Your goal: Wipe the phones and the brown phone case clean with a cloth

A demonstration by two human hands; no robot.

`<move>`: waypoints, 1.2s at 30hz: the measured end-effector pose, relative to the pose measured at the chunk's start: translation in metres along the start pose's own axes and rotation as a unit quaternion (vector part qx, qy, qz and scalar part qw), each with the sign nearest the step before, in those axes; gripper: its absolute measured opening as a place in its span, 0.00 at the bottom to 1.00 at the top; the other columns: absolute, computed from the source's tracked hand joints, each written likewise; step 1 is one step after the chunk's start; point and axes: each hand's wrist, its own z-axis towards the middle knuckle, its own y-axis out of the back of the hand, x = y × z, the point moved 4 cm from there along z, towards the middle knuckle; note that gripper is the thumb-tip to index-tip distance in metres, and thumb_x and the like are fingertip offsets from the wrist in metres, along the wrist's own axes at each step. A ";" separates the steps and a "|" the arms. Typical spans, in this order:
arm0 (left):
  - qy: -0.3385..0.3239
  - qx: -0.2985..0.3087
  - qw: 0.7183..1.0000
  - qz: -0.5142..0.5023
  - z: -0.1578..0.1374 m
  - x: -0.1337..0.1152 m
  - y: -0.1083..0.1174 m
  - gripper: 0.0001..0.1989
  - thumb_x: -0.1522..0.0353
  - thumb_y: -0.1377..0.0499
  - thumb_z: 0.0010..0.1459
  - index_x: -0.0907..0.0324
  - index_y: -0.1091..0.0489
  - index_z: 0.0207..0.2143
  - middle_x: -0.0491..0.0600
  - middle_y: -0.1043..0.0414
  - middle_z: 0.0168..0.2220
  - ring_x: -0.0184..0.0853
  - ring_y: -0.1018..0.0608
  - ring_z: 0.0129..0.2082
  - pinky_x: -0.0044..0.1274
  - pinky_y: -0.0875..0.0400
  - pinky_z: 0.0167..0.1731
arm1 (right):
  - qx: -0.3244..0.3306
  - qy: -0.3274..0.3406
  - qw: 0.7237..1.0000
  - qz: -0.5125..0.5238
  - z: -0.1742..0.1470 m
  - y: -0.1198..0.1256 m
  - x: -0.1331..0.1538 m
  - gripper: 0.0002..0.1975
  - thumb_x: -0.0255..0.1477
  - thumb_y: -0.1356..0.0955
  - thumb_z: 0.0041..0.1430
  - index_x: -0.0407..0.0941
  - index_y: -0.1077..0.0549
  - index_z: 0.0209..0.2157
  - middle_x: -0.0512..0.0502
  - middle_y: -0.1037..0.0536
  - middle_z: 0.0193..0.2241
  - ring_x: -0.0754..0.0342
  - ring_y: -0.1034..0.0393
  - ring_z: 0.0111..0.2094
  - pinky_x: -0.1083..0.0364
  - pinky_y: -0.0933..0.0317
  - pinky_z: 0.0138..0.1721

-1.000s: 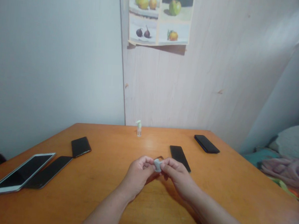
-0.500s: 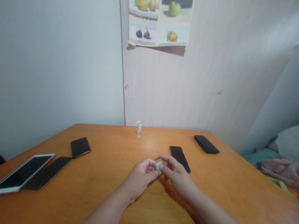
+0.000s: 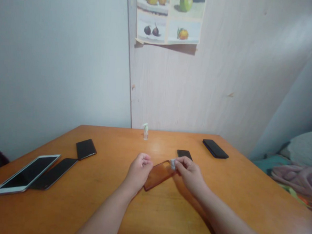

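A see-through phone case (image 3: 158,173) with a dark rim lies slanted on the wooden table (image 3: 93,211), between my two hands. At its left end is my left hand (image 3: 139,170), fingers curled in and thumb against them; whether anything is inside them is hidden. My right hand (image 3: 191,171) pinches a small whitish piece (image 3: 172,163), perhaps folded wipe or tissue, over the case's far right corner. Behind my right hand lies a black phone (image 3: 184,153), partly covered by the fingers.
On the left lie a white tablet (image 3: 24,176), a long dark phone (image 3: 55,174) and a smaller black one (image 3: 86,149). A small pump bottle (image 3: 145,132) stands near the back edge. A dark wallet-like case (image 3: 215,149) lies at the back right. Bedding (image 3: 294,173) is beyond the right edge.
My hands have moved apart, and the phone case now shows between them. The whitish piece went to the right with my right hand; my left hand has let go of it.
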 end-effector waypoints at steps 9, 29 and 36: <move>-0.077 0.044 0.965 0.247 0.012 0.022 0.007 0.14 0.66 0.38 0.51 0.58 0.31 0.41 0.54 0.26 0.43 0.42 0.26 0.45 0.30 0.34 0.46 | 0.004 0.048 0.931 -0.361 0.005 0.006 -0.016 0.09 0.32 0.37 0.60 0.46 0.27 0.30 0.46 0.25 0.29 0.52 0.33 0.32 0.55 0.46 0.32; -0.122 0.117 0.898 0.406 -0.012 -0.001 -0.003 0.35 0.52 0.31 0.36 0.55 0.30 0.48 0.56 0.29 0.47 0.52 0.29 0.48 0.34 0.36 0.45 | 0.086 0.098 0.883 -0.451 0.000 -0.005 -0.017 0.11 0.35 0.38 0.65 0.46 0.26 0.36 0.46 0.28 0.34 0.54 0.32 0.33 0.56 0.47 0.34; -0.105 0.077 0.892 0.434 -0.039 -0.018 -0.007 0.28 0.61 0.35 0.41 0.57 0.31 0.47 0.57 0.27 0.44 0.53 0.26 0.45 0.36 0.34 0.42 | 0.013 0.128 0.924 -0.360 0.002 0.005 -0.007 0.14 0.37 0.38 0.63 0.44 0.25 0.34 0.44 0.25 0.33 0.51 0.32 0.35 0.55 0.44 0.36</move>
